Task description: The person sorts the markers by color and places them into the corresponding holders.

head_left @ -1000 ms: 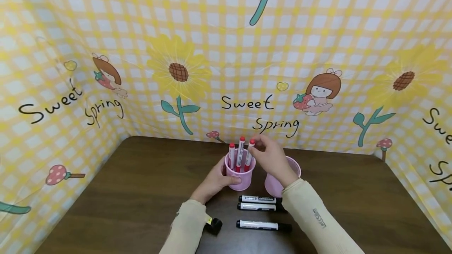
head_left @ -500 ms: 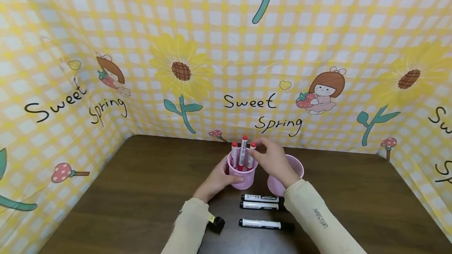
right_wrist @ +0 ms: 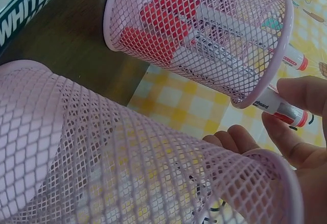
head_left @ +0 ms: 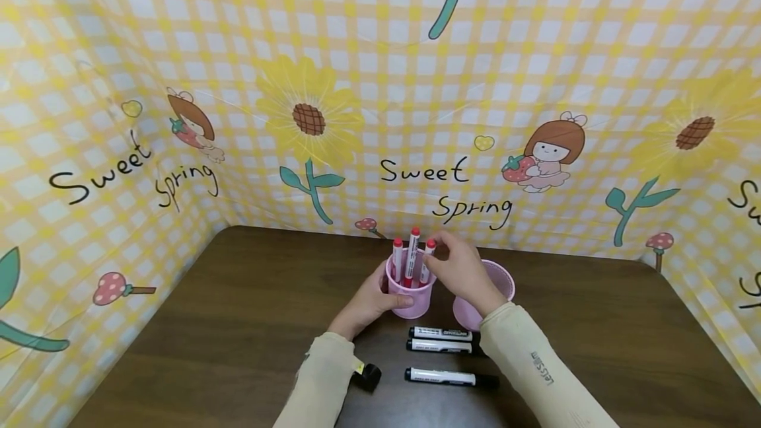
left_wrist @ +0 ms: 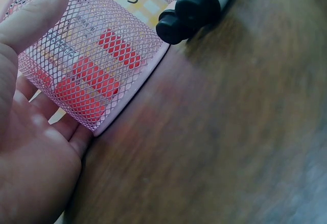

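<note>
A pink mesh cup [head_left: 410, 301] stands on the table with three red-capped white markers in it, their red ends down in the left wrist view. My left hand [head_left: 370, 299] grips this cup from the left, thumb across its front. With thumb and index finger my right hand [head_left: 466, 272] pinches the upper end of the rightmost marker [right_wrist: 286, 113], whose lower part is inside the cup. A second pink mesh cup [head_left: 468, 312] stands to the right, partly hidden by my right hand and wrist; through its mesh no marker shows in the right wrist view.
Three black-and-white markers lie on the brown table [head_left: 238, 349] in front of the cups: two side by side, one [head_left: 442, 377] nearer me. A black object [head_left: 368, 377] is at my left cuff. A yellow checked cloth [head_left: 380, 84] hangs behind and at the sides.
The whole head view has shifted slightly, moving things a little to the right. Both hands keep their hold, and the rightmost marker appears slightly lower in the cup than a second ago.
</note>
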Motion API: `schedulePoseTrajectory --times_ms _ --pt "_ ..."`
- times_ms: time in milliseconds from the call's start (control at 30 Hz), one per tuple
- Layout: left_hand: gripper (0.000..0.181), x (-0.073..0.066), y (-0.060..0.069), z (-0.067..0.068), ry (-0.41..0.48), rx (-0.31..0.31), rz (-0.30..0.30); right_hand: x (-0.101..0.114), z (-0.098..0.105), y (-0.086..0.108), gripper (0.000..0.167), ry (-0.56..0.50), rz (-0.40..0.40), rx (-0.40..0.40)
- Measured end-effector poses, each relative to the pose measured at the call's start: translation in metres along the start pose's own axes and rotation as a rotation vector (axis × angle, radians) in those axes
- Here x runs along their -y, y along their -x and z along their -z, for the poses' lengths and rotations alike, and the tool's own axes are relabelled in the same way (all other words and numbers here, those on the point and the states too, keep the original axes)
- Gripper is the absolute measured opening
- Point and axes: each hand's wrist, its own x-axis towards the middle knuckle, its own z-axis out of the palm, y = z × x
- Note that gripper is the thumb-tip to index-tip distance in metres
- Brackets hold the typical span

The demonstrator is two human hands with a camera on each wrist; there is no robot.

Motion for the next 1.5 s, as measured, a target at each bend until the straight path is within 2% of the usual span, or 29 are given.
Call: schedulePoseTrajectory --times_ms 400,533,667,900,1067,1200,1300,1500 --pt "0.083 0.0 0.001 0.0 0.006 -0.005 0.008 0.002 0.002 0.003 0.038 -0.007 -0.007 0.034" --pt "0.083 0.001 0.0 0.0 -0.002 -0.005 0.007 0.002 0.01 0.006 0.053 -0.029 -0.013 0.047" --pt "0.085 0.0 -0.001 -0.003 -0.007 -0.003 -0.002 -0.001 0.027 0.017 0.07 -0.01 -0.016 0.063" --pt "0.091 0.002 -0.001 -0.003 0.0 -0.012 -0.002 -0.028 0.062 0.049 0.1 0.002 -0.045 0.083" --pt "0.086 0.003 0.0 0.002 0.002 -0.009 -0.007 -0.059 0.065 0.066 0.114 -0.045 -0.041 0.145" --pt "0.084 0.004 0.001 0.005 0.001 -0.015 -0.017 -0.077 0.059 0.07 0.118 -0.07 -0.042 0.184" --pt "0.083 0.005 0.0 0.005 -0.001 -0.011 -0.016 -0.085 0.056 0.07 0.118 -0.101 -0.07 0.186" --pt "0.081 0.005 -0.004 0.001 -0.001 -0.01 -0.022 -0.102 0.051 0.07 0.101 -0.287 -0.075 0.191"
